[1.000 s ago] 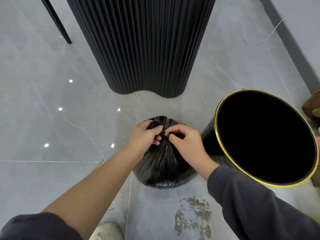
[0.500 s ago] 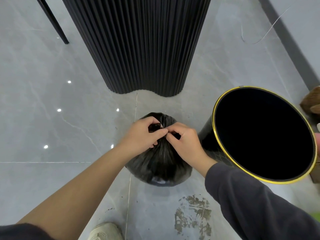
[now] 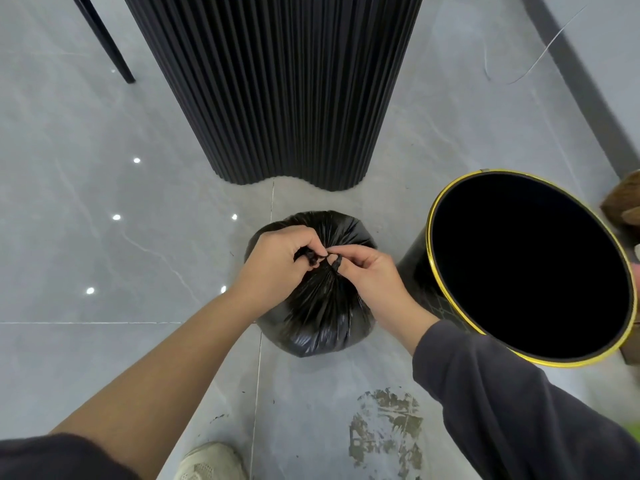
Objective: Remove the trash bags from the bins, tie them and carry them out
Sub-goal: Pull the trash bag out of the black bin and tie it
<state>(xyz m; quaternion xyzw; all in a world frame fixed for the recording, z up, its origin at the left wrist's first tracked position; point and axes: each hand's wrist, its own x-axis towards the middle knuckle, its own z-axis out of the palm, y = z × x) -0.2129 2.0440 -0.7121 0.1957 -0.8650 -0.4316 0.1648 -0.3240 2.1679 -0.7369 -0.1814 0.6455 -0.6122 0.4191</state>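
A full black trash bag point(image 3: 320, 320) sits on the grey tiled floor in the middle of the view, its top gathered into a twisted neck. My left hand point(image 3: 273, 263) pinches one black end of the neck from the left. From the right, my right hand point(image 3: 372, 275) has the other end wrapped around a fingertip. The two hands meet just above the bag. To the right stands the black bin point(image 3: 450, 299) with a gold rim; its inside is dark and no bag shows in it.
A tall black fluted column point(image 3: 273, 88) stands just behind the bag. A thin black furniture leg point(image 3: 104, 39) is at the far left. A dirty patch point(image 3: 384, 427) marks the floor in front, my shoe point(image 3: 207, 462) below. Brown objects point(image 3: 623, 199) sit right of the bin.
Both hands have shifted slightly on the bag's neck; the ends are now pulled apart between the fingertips. The bag and bin stay in place.
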